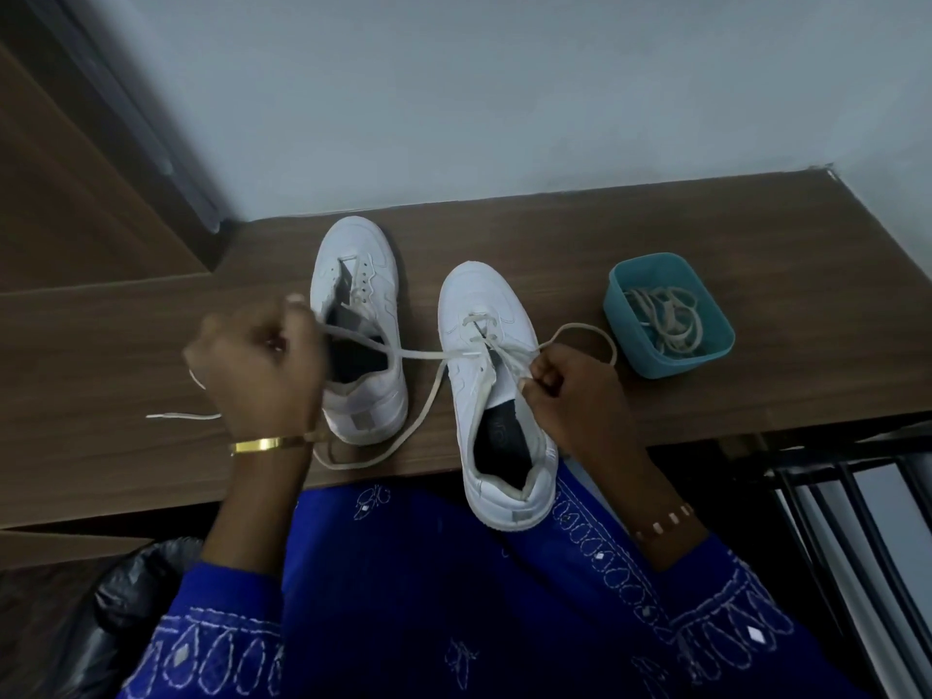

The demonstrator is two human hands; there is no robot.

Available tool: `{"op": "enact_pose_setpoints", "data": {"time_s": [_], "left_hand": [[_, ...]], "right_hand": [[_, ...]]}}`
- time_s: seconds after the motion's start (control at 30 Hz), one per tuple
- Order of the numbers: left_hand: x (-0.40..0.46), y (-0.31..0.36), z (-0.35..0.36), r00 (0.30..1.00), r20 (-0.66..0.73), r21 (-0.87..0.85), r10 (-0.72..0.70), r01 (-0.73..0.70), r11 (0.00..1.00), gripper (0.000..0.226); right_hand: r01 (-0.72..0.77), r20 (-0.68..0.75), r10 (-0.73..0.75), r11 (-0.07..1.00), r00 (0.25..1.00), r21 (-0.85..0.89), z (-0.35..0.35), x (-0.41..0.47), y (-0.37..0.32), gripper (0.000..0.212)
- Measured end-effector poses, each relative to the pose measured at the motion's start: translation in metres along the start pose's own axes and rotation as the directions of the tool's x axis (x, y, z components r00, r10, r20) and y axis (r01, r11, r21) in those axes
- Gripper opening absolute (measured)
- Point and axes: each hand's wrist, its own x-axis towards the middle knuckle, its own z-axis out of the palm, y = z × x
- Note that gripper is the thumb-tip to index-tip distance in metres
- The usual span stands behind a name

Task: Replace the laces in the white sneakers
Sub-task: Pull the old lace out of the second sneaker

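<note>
Holding the lace [418,353] with both hands, I pulled its two ends apart over the wooden shelf [555,234]. My left hand [257,360] was curled tight around one end, out past the left sneaker [363,274]. My right hand [570,396] pinched the other end just beside the tongue of the right sneaker [484,305]. That shoe sat at the front edge of the shelf, with its heel poking out over my blue clothes. The lace went through only the eyelets nearest the toe, so I guessed most of the lacing was not done yet. The other sneaker had no lace in it that I could see. The lace looked flat, soft and floppy, so I thought it would bend and slip if I held it loosely. I thought the best place to hold it was near the hard tip, for poking it through a hole. The sneakers looked light but stiff enough to keep their shape. To the right stood a small teal tub [625,315], open on top, with a tangle of laces [665,320] heaped inside it.
</note>
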Motion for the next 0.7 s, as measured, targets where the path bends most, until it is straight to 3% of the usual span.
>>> {"op": "enact_pose_setpoints", "data": {"time_s": [0.07, 0.13, 0.23, 0.3, 0.37, 0.53, 0.6, 0.7], "left_hand": [[-0.009, 0.000, 0.002, 0.979, 0.109, 0.437, 0.170, -0.201, 0.877, 0.032], [-0.017, 0.007, 0.011, 0.958, 0.222, 0.522, 0.180, -0.273, 0.808, 0.034], [-0.034, 0.016, 0.031, 0.854, 0.458, 0.300, 0.248, -0.411, 0.861, 0.043], [-0.051, 0.026, 0.043, 0.763, 0.605, 0.144, 0.228, -0.387, 0.911, 0.045], [-0.063, 0.032, 0.051, 0.725, 0.659, 0.082, 0.199, -0.332, 0.940, 0.046], [-0.069, 0.027, 0.055, 0.809, 0.570, 0.053, 0.144, -0.212, 0.976, 0.037], [-0.067, 0.023, 0.050, 0.846, 0.522, 0.034, 0.109, -0.149, 0.988, 0.033], [-0.061, 0.016, 0.042, 0.860, 0.510, 0.006, -0.027, 0.028, 1.000, 0.021]], "right_hand": [[0.007, 0.022, -0.006, 1.000, 1.000, -0.018, 0.000, 0.001, 0.000, 0.015], [0.011, 0.031, -0.010, 1.000, 0.999, -0.024, 0.000, 0.001, 0.000, 0.015], [0.019, 0.034, -0.018, 0.999, 0.999, -0.034, 0.000, -0.001, 0.000, 0.009], [0.031, 0.023, -0.029, 0.998, 0.999, -0.062, 0.000, -0.002, -0.001, 0.005], [0.039, 0.017, -0.038, 0.996, 0.999, -0.079, 0.000, -0.003, -0.002, 0.010], [-0.030, 0.000, 0.030, 0.999, 1.000, -0.030, -0.001, 0.003, 0.004, 0.009], [-0.101, 0.005, 0.101, 0.993, 0.995, 0.063, -0.003, 0.005, 0.009, 0.007], [-0.201, 0.049, 0.195, 0.954, 0.980, 0.221, -0.008, 0.005, 0.013, 0.021]]}}
